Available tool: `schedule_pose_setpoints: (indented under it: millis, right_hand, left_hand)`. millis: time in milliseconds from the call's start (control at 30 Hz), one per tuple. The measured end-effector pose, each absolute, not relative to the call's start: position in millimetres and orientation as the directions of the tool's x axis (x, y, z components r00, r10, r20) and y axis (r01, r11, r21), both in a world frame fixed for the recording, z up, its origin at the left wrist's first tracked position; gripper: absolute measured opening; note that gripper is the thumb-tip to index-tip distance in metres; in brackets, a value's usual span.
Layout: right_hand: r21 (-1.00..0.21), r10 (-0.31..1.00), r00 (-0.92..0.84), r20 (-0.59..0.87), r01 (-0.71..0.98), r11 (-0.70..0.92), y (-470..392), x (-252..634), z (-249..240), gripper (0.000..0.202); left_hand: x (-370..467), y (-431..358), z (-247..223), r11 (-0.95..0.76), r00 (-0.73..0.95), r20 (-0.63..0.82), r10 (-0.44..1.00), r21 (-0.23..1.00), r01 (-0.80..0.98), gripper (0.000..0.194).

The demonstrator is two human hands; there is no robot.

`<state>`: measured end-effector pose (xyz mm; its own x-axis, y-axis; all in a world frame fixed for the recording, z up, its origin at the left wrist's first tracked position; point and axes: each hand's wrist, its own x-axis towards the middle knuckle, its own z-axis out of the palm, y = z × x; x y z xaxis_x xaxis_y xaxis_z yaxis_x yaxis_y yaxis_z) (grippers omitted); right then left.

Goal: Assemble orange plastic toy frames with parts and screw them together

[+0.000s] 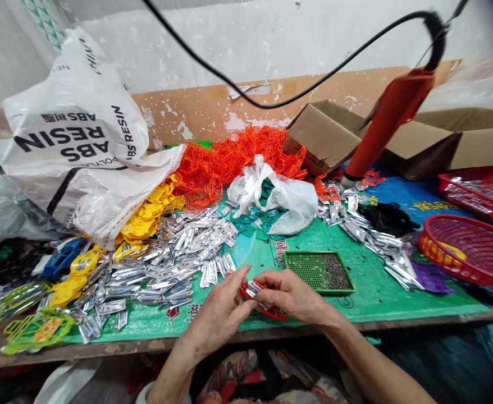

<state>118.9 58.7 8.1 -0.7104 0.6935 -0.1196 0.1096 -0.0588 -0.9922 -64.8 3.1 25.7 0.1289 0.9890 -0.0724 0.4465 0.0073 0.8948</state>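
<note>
Near the table's front edge, my left hand [223, 311] and my right hand [297, 297] meet around a red plastic part [275, 312]. A small silver piece [252, 288] lies on that part, and the fingers of my right hand press beside it. My left thumb and fingers close on the part's left end, hiding much of it. Just beyond my right hand is a green tray [288, 269] with small dark pieces gathered at its right side. A heap of flat silver pieces [158, 275] spreads to the left of my hands.
Orange plastic parts [233, 163] pile up at the back, beside a white plastic bag [292, 205]. A red cylindrical tool [385, 123] hangs from a black cable at right. Red baskets [474, 249], cardboard boxes [326, 132], yellow parts [147, 216] and a large white sack [78, 129] surround the work area.
</note>
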Motion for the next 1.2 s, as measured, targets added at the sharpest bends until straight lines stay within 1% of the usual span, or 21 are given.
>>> schedule_pose_setpoints:
  millis: [67,133,200,267,333,367,400,433,500,567,600,667,767,867,1033,1200]
  right_hand:
    - [-0.993,0.702,-0.704,-0.105,0.112,-0.036,55.7,117.8,4.9,0.022]
    - [-0.991,0.749,-0.66,-0.052,0.124,0.041,51.5,117.7,3.5,0.025]
    - [-0.977,0.782,-0.623,0.025,0.15,0.151,48.5,119.2,3.6,0.026]
    - [-0.964,0.786,-0.614,0.072,0.159,0.212,49.9,121.5,4.1,0.026]
    - [-0.958,0.795,-0.603,0.063,0.186,0.216,56.3,122.5,4.1,0.028]
    - [-0.945,0.805,-0.592,0.044,0.236,0.225,60.8,121.9,3.8,0.029]
    - [-0.916,0.809,-0.587,0.018,0.314,0.249,65.3,120.6,3.5,0.03]
    - [-0.86,0.803,-0.595,-0.011,0.416,0.296,69.2,118.6,3.2,0.03]
    - [-0.684,0.759,-0.646,-0.084,0.591,0.427,73.4,113.6,3.6,0.025]
    - [-0.535,0.694,-0.699,-0.173,0.658,0.53,72.4,109.4,5.8,0.019]
    - [-0.492,0.673,-0.71,-0.205,0.669,0.556,70.8,107.8,7.6,0.019]
    - [-0.452,0.672,-0.706,-0.226,0.687,0.57,68.4,104.7,12.3,0.02]
    - [-0.393,0.706,-0.68,-0.199,0.715,0.578,73.6,94.8,17.6,0.015]
    - [-0.372,0.723,-0.675,-0.146,0.715,0.592,88.2,75.6,15.2,0.022]
    - [-0.33,0.656,-0.751,-0.081,0.641,0.693,105.2,46.9,0.3,0.043]
    - [-0.297,0.572,-0.818,-0.065,0.563,0.771,112.3,43.1,-8.0,0.039]
  left_hand:
    - [-67.4,3.8,22.5,0.035,0.157,-0.122,0.98,0.883,0.469,0.049]
    - [-67.0,1.7,20.0,0.113,0.144,-0.192,0.971,0.896,0.429,0.043]
    - [-64.9,-2.3,17.5,0.219,0.099,-0.269,0.958,0.91,0.351,0.043]
    - [-64.1,-7.5,15.2,0.316,0.028,-0.335,0.942,0.91,0.268,0.048]
    - [-67.5,-13.5,13.8,0.372,-0.036,-0.373,0.927,0.908,0.191,0.048]
    - [-71.3,-16.7,13.4,0.381,-0.064,-0.376,0.924,0.91,0.16,0.043]
    - [-76.4,-19.9,13.2,0.381,-0.093,-0.371,0.924,0.915,0.133,0.038]
    - [-82.5,-23.2,12.9,0.374,-0.118,-0.361,0.925,0.921,0.108,0.031]
    - [-96.5,-29.3,12.1,0.35,-0.18,-0.335,0.925,0.935,0.059,0.022]
    - [-109.4,-34.1,11.0,0.328,-0.25,-0.319,0.914,0.945,-0.006,0.024]
    - [-114.3,-35.8,10.5,0.314,-0.285,-0.315,0.905,0.948,-0.051,0.026]
    - [-119.9,-37.6,10.1,0.275,-0.344,-0.316,0.884,0.947,-0.164,0.03]
    - [-119.5,-36.7,11.1,0.211,-0.38,-0.336,0.862,0.919,-0.334,0.036]
    - [-116.2,-33.1,12.7,0.149,-0.403,-0.35,0.845,0.88,-0.451,0.037]
    - [-118.0,-28.8,13.8,0.076,-0.451,-0.396,0.8,0.812,-0.579,0.029]
    - [-119.4,-28.8,12.4,0.035,-0.466,-0.414,0.782,0.776,-0.63,0.013]
